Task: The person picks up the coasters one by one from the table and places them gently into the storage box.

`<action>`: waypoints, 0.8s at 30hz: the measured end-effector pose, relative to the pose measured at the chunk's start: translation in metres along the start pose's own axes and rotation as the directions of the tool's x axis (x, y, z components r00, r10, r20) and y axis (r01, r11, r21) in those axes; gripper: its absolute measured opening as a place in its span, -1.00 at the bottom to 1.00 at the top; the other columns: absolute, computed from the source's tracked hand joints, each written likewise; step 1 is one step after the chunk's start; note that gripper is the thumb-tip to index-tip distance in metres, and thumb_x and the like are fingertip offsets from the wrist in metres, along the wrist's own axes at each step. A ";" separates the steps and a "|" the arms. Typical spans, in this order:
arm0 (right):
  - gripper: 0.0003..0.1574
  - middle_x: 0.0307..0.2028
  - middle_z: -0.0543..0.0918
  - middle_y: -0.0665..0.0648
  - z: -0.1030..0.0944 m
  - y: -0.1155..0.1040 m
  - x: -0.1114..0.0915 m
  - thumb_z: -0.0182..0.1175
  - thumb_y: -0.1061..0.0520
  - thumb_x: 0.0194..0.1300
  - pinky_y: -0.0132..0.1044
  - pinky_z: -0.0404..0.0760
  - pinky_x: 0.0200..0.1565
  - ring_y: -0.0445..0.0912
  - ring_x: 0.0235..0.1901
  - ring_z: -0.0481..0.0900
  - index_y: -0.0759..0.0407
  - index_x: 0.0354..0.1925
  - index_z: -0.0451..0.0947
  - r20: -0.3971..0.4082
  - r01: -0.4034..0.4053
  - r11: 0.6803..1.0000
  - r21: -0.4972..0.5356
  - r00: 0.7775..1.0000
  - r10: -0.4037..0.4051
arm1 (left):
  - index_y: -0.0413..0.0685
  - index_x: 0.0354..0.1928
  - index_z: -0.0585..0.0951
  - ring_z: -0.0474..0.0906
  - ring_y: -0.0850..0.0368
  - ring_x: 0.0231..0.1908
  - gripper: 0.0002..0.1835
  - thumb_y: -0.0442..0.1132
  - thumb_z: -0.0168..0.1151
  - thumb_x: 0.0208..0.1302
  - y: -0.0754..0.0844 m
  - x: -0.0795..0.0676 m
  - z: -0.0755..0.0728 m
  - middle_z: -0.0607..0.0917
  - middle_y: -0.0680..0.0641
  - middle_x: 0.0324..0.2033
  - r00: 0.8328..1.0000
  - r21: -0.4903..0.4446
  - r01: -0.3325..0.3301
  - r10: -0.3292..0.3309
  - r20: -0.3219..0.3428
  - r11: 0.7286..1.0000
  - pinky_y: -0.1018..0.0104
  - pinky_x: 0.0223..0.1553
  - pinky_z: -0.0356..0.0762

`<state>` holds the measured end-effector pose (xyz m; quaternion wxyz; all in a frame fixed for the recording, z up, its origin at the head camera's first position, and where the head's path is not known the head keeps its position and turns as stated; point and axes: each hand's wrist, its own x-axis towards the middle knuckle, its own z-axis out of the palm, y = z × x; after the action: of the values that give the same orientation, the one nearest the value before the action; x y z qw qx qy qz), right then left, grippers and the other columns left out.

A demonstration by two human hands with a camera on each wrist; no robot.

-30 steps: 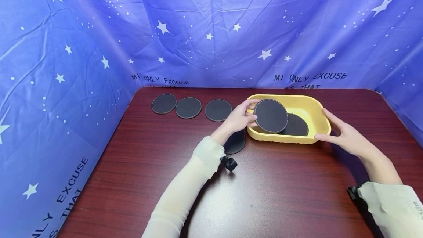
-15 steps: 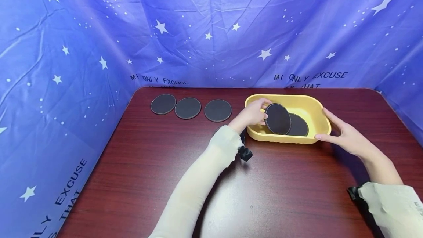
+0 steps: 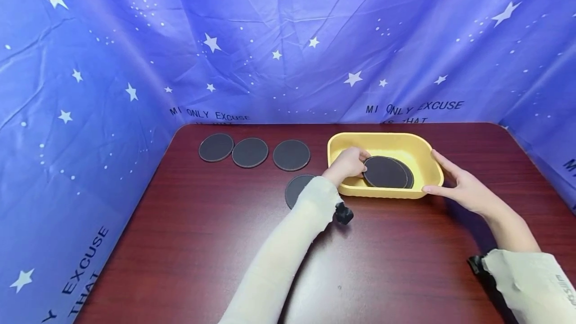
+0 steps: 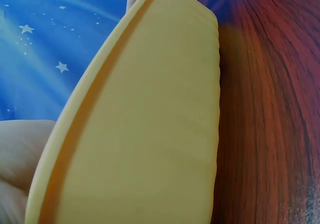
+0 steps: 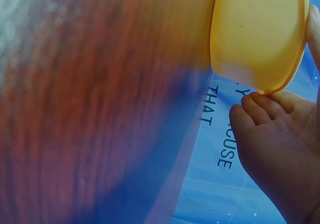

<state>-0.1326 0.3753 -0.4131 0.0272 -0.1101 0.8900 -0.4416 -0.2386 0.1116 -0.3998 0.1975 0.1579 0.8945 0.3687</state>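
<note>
Reaching into the yellow plastic basin [image 3: 382, 194], my left hand [image 3: 348, 164] pinches the left edge of a round black coaster [image 3: 384, 172] with stitched trim. That coaster lies nearly flat over a second coaster [image 3: 410, 176], most of which it covers. My right hand [image 3: 470, 191] holds the basin's right end, thumb at the front corner and fingers on the end wall. The right wrist view shows those fingertips against the outside wall. In the left wrist view the basin's outer side [image 4: 145, 114] hides the coasters, and only part of the left hand [image 4: 22, 159] appears.
Left of the basin, several black coasters lie on the dark red wooden table [image 3: 189, 244]; three stand in a back row with a middle one [image 3: 250, 152]. Another coaster [image 3: 297, 189] sits nearer, partly behind the left sleeve [image 3: 288, 244]. A blue star-print curtain [image 3: 279, 84] borders the table.
My left hand has moved right and down into the basin, lowering its coaster from a tilted position onto the one inside. The right hand stays on the basin's end. The head view shifts slightly.
</note>
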 end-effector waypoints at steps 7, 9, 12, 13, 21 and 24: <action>0.19 0.57 -0.17 0.36 0.001 0.000 0.000 0.30 0.27 0.29 -0.92 0.15 0.11 -0.72 0.23 0.04 0.12 0.59 -0.25 -0.001 0.000 1.000 0.006 1.000 0.000 | -0.13 0.34 0.48 0.57 0.07 0.23 -0.48 -0.43 0.21 0.33 -0.006 0.005 -0.001 0.64 -0.13 0.22 0.994 -0.095 -0.080 0.087 0.068 0.992 0.45 0.16 0.56; 0.19 0.57 -0.16 0.35 0.001 0.000 0.000 0.30 0.28 0.29 -0.91 0.15 0.11 -0.73 0.23 0.04 0.12 0.59 -0.25 -0.003 -0.004 1.000 0.010 1.000 0.004 | -0.19 0.38 0.41 0.51 -0.01 0.29 -0.45 -0.46 0.17 0.35 -0.008 0.006 -0.002 0.56 -0.21 0.29 0.983 -0.188 -0.106 0.131 0.131 0.976 0.39 0.25 0.52; 0.19 0.57 -0.17 0.35 0.001 0.000 0.000 0.29 0.29 0.30 -0.92 0.15 0.12 -0.72 0.23 0.04 0.15 0.59 -0.26 -0.001 0.012 1.000 0.010 1.000 -0.012 | -0.23 0.42 0.33 0.40 -0.07 0.38 -0.43 -0.48 0.09 0.38 -0.008 0.005 -0.005 0.45 -0.26 0.37 0.963 -0.279 -0.122 0.181 0.199 0.953 0.35 0.34 0.45; 0.19 0.57 -0.18 0.34 0.001 0.000 0.000 0.29 0.29 0.30 -0.92 0.15 0.12 -0.73 0.23 0.04 0.15 0.59 -0.26 -0.002 0.015 1.000 0.010 1.000 -0.015 | -0.22 0.42 0.33 0.38 -0.07 0.40 -0.43 -0.47 0.09 0.39 -0.008 0.005 -0.005 0.44 -0.25 0.38 0.961 -0.282 -0.133 0.193 0.200 0.950 0.38 0.36 0.42; 0.19 0.57 -0.18 0.36 0.001 -0.002 -0.001 0.29 0.28 0.30 -0.92 0.15 0.11 -0.72 0.22 0.05 0.15 0.59 -0.27 0.002 0.008 1.000 0.011 1.000 -0.008 | -0.23 0.39 0.37 0.50 -0.10 0.29 -0.50 -0.42 0.08 0.44 -0.010 0.000 -0.011 0.46 -0.18 0.38 0.961 -0.487 -0.190 0.262 0.084 0.853 0.34 0.22 0.57; 0.19 0.57 -0.18 0.37 0.001 -0.002 -0.001 0.29 0.30 0.29 -0.91 0.15 0.11 -0.72 0.22 0.05 0.15 0.59 -0.26 -0.002 0.000 1.000 0.015 1.000 0.000 | -0.25 0.37 0.39 0.53 -0.11 0.26 -0.52 -0.41 0.09 0.44 -0.010 -0.003 -0.017 0.49 -0.20 0.35 0.955 -0.550 -0.229 0.295 0.034 0.803 0.36 0.19 0.59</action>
<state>-0.1312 0.3738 -0.4123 0.0273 -0.1094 0.8867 -0.4485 -0.2453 0.0928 -0.3952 0.2334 0.2396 0.7104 0.6193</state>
